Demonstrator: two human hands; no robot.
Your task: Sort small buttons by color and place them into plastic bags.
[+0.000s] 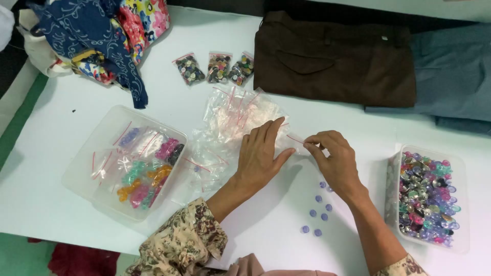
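Small clear bag [295, 144]: lies flat on the white table [358, 133], between both hands; long axis runs left to right; red-striped mouth toward the right hand
Left hand [260, 153]: fingers extended, palm pressing the bag's left part
Right hand [332, 158]: fingertips pinched on the bag's mouth edge
Loose purple buttons [318, 214]: scattered below the hands
Button tub [428, 197]: right, well apart

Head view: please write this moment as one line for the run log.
left hand: flat on small clear bag | right hand: pinching bag's red strip | loose purple buttons: on table below the hands
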